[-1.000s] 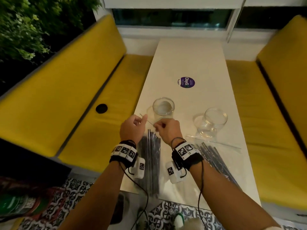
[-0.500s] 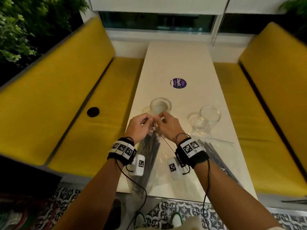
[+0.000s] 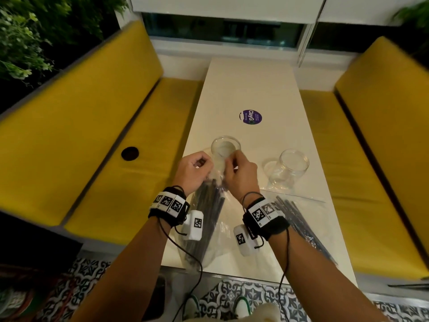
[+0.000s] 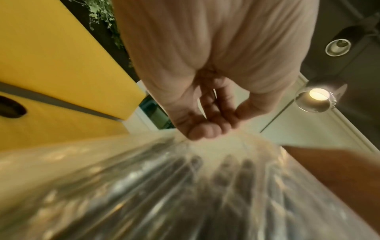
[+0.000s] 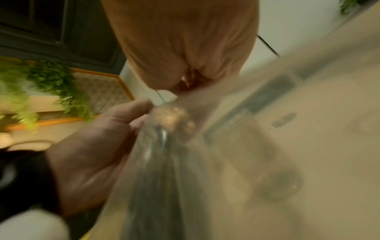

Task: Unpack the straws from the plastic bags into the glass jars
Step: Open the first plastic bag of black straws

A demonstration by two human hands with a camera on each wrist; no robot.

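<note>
A clear plastic bag [image 3: 210,219] of dark straws [image 3: 206,212] hangs tilted over the table's near edge. My left hand [image 3: 197,169] and right hand [image 3: 236,169] both pinch its top opening, just in front of an upright glass jar [image 3: 225,147]. A second glass jar [image 3: 290,168] lies tipped at the right. Behind my right wrist a second bag of straws [image 3: 301,226] lies flat on the white table [image 3: 250,89]. In the left wrist view my left hand [image 4: 207,128] pinches the bag [image 4: 144,186]. The right wrist view is blurred, showing the bag [image 5: 164,162].
Yellow cushioned benches [image 3: 88,126] run along both sides of the table. A round purple sticker [image 3: 250,116] sits past the jars. Cables hang from both wrist bands. Patterned floor tiles [image 3: 232,296] and green-trimmed shoes [image 3: 241,305] show below the table edge.
Both hands have lifted the bag's top off the table and come close together; the bag now hangs slanted over the near edge. The camera view has shifted too.
</note>
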